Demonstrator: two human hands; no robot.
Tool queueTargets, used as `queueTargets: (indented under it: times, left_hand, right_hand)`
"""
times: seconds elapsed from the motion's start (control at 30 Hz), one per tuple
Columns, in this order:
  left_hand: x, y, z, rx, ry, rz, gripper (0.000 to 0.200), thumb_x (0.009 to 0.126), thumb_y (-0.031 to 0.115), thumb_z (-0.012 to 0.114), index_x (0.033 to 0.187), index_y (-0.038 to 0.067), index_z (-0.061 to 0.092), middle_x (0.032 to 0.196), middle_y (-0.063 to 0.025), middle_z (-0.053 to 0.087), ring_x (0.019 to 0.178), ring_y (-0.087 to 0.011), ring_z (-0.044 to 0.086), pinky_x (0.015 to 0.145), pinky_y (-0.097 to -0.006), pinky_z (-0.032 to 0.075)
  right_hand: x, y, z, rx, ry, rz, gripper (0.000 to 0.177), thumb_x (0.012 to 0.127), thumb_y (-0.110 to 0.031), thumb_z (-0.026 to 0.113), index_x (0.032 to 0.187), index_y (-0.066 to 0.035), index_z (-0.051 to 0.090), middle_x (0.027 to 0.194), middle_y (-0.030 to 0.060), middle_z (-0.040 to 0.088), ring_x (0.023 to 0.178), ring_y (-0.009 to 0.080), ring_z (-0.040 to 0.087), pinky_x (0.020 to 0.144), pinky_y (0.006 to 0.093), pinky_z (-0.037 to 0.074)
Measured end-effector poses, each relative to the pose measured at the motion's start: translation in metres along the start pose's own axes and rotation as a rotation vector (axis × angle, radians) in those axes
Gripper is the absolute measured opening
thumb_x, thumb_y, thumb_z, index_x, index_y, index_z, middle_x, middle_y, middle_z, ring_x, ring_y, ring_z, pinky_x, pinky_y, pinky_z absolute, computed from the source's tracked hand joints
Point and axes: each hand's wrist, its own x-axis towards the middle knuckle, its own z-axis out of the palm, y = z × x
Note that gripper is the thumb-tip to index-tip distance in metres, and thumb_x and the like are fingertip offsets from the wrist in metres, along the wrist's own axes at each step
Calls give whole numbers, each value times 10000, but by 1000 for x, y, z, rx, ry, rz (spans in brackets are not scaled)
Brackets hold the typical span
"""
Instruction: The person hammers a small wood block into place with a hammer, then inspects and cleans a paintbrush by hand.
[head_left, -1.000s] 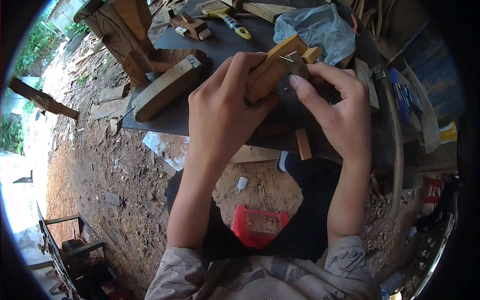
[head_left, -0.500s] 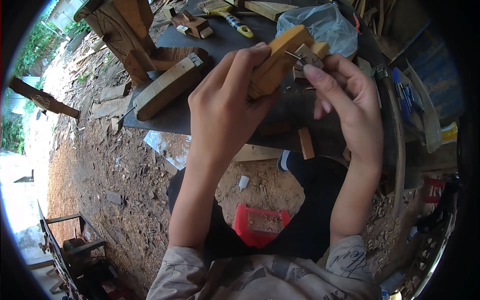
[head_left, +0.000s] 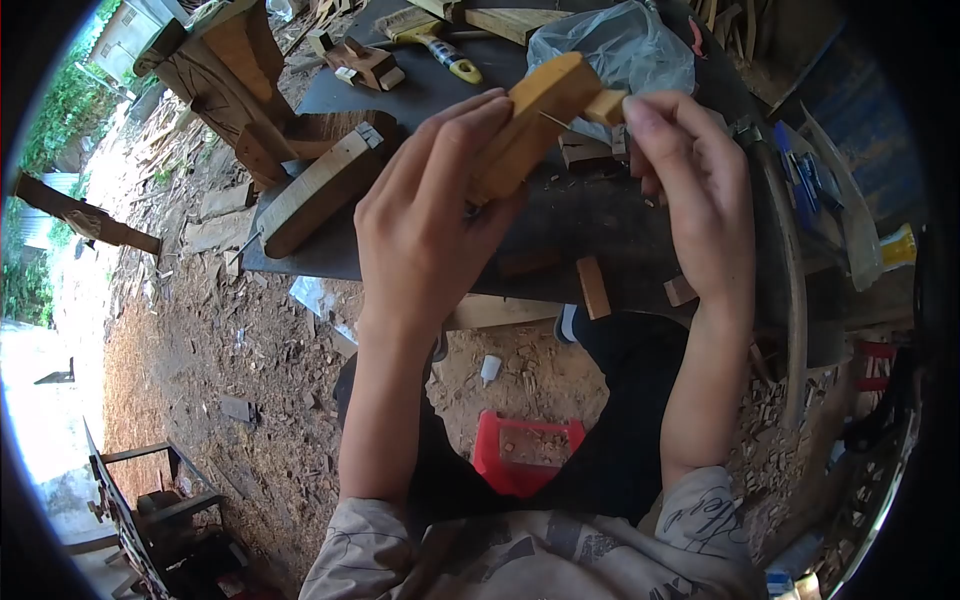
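My left hand (head_left: 425,215) grips a yellow-brown wooden hand plane body (head_left: 535,110), tilted above the dark worktop. A thin metal pin shows on its near face, and a short wooden stub (head_left: 606,107) juts from its right side. My right hand (head_left: 690,165) is beside that stub, thumb tip against or very near its end, fingers curled in. Whatever lies within the right fingers is hidden. Below the hands, small wooden blocks (head_left: 593,287) lie by the worktop's near edge. A dark wood block (head_left: 588,155) sits behind the plane body.
On the dark worktop (head_left: 420,240) lie a long wooden block (head_left: 325,190), another small wooden plane (head_left: 365,65), a yellow-handled brush (head_left: 448,55) and a clear plastic bag (head_left: 620,50). A carved wooden piece (head_left: 215,90) stands at left. A red stool (head_left: 525,450) is between the legs.
Both hands and the plane body appear shifted left, as does the whole scene. The small light wooden piece seen by my right thumb earlier no longer shows clearly at the plane body's face.
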Motion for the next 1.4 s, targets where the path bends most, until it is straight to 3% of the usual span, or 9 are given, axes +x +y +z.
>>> queueTargets:
  times: [0.13, 0.33, 0.43, 0.53, 0.73, 1.0, 1.03, 1.13, 1.4]
  left_hand:
    - [-1, 3, 0, -39, -63, 35, 580, 692, -27, 872, 1240, 73, 712, 1229, -87, 753, 1114, -272, 742, 932, -364, 614]
    - [0, 5, 0, -40, -147, -3, 673, 733, 79, 914, 1356, 97, 661, 1290, -95, 722, 1136, -271, 732, 921, -371, 621]
    - [4, 11, -3, -221, -220, -160, 770, 740, 155, 938, 1435, 108, 612, 1296, -106, 717, 1145, -274, 728, 916, -376, 618]
    - [1, 7, -2, -270, -237, -153, 826, 741, 173, 943, 1479, 109, 577, 1329, -125, 703, 1181, -274, 716, 934, -389, 606]
    - [5, 12, -2, -199, -229, -149, 771, 784, 131, 904, 1481, 92, 576, 1333, -155, 703, 1205, -303, 709, 975, -405, 583]
    - [4, 34, 1, -319, -223, -305, 627, 878, 167, 818, 1420, 4, 549, 1162, -190, 747, 1066, -260, 754, 902, -356, 580]
    - [4, 37, 2, -356, -226, -335, 605, 894, 179, 808, 1404, -11, 545, 1126, -191, 754, 1034, -240, 760, 883, -343, 579]
    - [-1, 35, 11, -425, -144, -326, 571, 895, 268, 819, 1318, 1, 544, 967, -231, 748, 891, -372, 783, 753, -388, 606]
    - [7, 41, 0, -508, -256, -421, 512, 938, 270, 787, 1265, -42, 547, 908, -210, 757, 867, -330, 794, 740, -358, 595]
  right_hand:
    - [-2, 0, 1, -25, -78, 71, 375, 1055, -373, 643, 941, -21, 708, 661, -73, 482, 604, 10, 398, 542, 238, 298]
    - [-4, -1, 10, 35, 0, 93, 376, 1065, -376, 618, 961, -23, 698, 656, -67, 485, 613, 11, 419, 546, 231, 306]
    - [-5, -1, 12, 64, 10, 67, 383, 1061, -394, 620, 983, -26, 691, 660, -65, 488, 614, 13, 427, 547, 231, 311]
    - [-4, -4, 9, 86, -26, 51, 400, 1056, -414, 624, 990, -24, 686, 668, -62, 494, 608, 13, 428, 548, 227, 317]
    - [-6, -3, 12, 46, -42, 77, 463, 1065, -451, 597, 1000, 0, 679, 648, -20, 537, 596, 52, 477, 548, 263, 360]
    - [-13, -20, 13, -278, 62, -175, 405, 1083, -383, 568, 947, -6, 627, 653, 114, 630, 600, 261, 661, 572, 384, 476]
    - [-14, -22, 11, -270, 54, -179, 397, 1083, -373, 568, 940, -6, 621, 658, 116, 634, 601, 270, 664, 568, 387, 476]
    - [-17, -23, 8, -237, 37, -209, 374, 1085, -345, 565, 926, -8, 605, 675, 118, 643, 601, 290, 670, 561, 394, 478]
    - [-16, -12, 4, -220, 29, -294, 324, 1097, -290, 536, 959, -3, 597, 674, 136, 609, 591, 306, 643, 569, 408, 465]
